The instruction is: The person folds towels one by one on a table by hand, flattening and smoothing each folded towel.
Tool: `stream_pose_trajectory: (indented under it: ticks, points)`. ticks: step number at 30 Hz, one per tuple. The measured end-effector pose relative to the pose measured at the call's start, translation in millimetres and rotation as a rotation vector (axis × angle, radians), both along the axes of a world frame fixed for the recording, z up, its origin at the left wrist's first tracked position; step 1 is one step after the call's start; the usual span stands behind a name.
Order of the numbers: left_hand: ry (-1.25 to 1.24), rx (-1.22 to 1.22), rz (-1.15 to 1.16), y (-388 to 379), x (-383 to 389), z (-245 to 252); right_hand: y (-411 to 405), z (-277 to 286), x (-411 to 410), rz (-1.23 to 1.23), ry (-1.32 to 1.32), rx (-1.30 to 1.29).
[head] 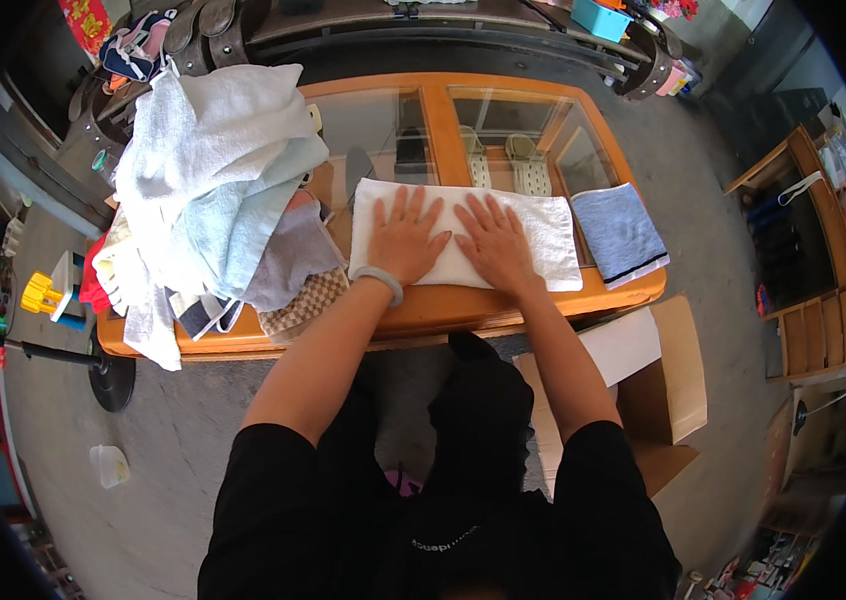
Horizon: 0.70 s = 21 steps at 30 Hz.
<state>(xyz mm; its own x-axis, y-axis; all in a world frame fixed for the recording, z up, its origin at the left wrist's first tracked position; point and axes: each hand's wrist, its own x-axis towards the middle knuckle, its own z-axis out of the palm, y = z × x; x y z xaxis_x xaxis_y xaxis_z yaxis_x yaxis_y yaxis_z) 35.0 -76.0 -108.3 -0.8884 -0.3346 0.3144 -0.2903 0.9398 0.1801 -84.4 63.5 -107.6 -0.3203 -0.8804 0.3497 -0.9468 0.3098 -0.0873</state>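
Note:
A white towel, folded into a long rectangle, lies on the wooden coffee table with glass panels. My left hand presses flat on its left half, fingers spread, a pale bangle on the wrist. My right hand rests palm down on the towel beside it, fingers slightly apart. Neither hand grips the cloth. To the right of the white towel, a folded blue towel with a dark stripe lies at the table's right end. A tall heap of loose towels covers the left end, with a brown checked cloth at its front.
Beneath the glass sit pale green clogs. An opened cardboard box stands on the floor at the table's front right. A fan-like round black base and a clear plastic tub are on the floor at left. A dark bench stands behind the table.

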Motion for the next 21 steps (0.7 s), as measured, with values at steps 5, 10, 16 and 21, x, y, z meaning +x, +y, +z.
stream_pose_trajectory:
  ticks: [5,10,16,21]
  points:
    - [-0.117,0.107,0.223,-18,17,12,29,6,-30,-0.267,-0.002,0.18]
    - [-0.089,0.129,0.302,-28,20,6,45,4,-42,-0.391,-0.035,0.165]
    - [-0.046,-0.044,0.3,5,5,11,47,0,-44,-0.411,0.005,0.153]
    - [0.038,0.089,0.089,42,-6,5,39,2,-42,-0.398,-0.001,0.134]
